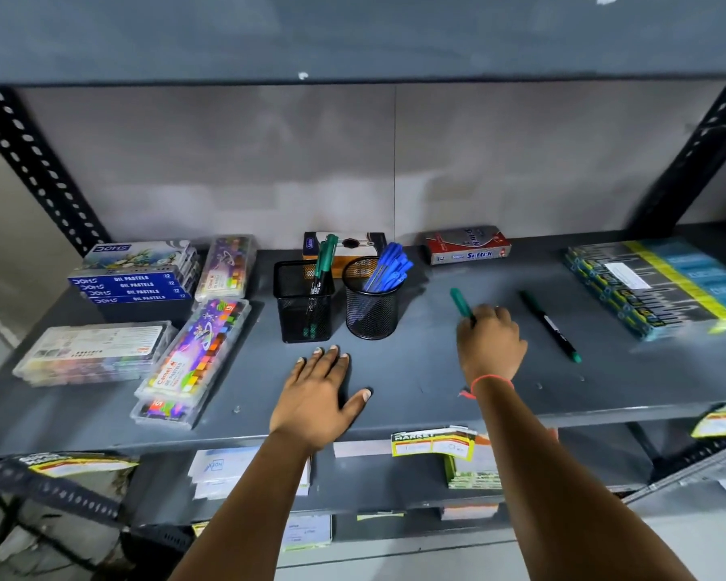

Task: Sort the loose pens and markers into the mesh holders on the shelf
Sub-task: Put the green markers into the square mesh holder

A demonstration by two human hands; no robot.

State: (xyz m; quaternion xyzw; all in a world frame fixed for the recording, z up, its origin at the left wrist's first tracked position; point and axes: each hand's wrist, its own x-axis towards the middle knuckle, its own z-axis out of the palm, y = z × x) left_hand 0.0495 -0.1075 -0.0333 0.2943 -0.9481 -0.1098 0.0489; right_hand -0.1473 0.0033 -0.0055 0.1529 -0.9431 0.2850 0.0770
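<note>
Two black mesh holders stand mid-shelf. The square holder (303, 301) has green markers in it. The round holder (372, 306) is filled with several blue pens. My right hand (490, 343) is closed around a green marker (461, 302) whose green end sticks out toward the back left, just right of the round holder. Another green marker (550, 325) lies loose on the shelf to the right of that hand. My left hand (319, 398) rests flat on the shelf, fingers spread, in front of the holders and holding nothing.
Oil pastel boxes (137, 272) and clear crayon cases (193, 362) fill the left of the grey shelf (416, 375). Small boxes (468, 245) sit at the back. Packaged stationery (654, 283) lies at the right. Perforated black uprights (38, 169) frame both sides. Paper stacks sit on the shelf below.
</note>
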